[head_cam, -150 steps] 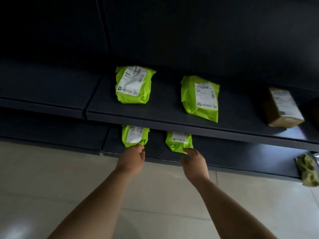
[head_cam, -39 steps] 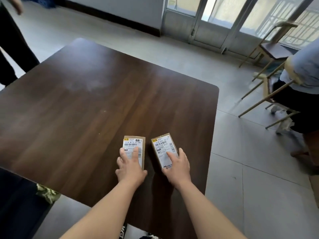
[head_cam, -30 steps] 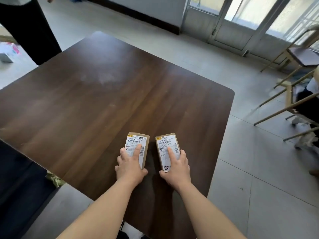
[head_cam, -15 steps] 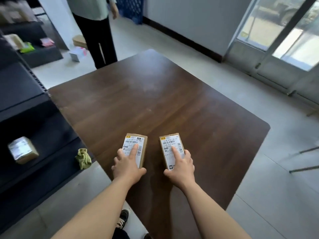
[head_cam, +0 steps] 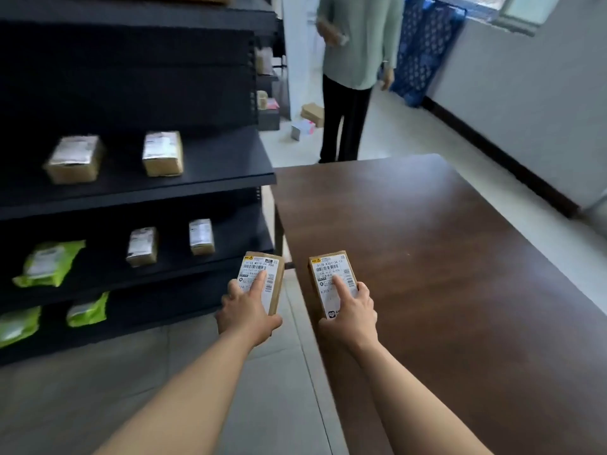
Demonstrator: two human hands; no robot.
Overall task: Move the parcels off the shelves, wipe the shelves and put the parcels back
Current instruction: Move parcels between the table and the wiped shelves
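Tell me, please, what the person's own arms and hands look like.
The left hand and right hand are bare: no gloves, rings or watch show. Both forearms are uncovered to the frame's edge, with no sleeve in view.

Label on left box [head_cam: 259, 267]: M219; right box [head_cam: 331, 270]: K301.

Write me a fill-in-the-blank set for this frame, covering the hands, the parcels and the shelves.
1. The left hand and the right hand together grip ___ cardboard parcels.
2. Above the table is the parcel in the ___ hand.
3. The bags on the lowest visible shelf are ___ in colour.

Missing words: two; right; green.
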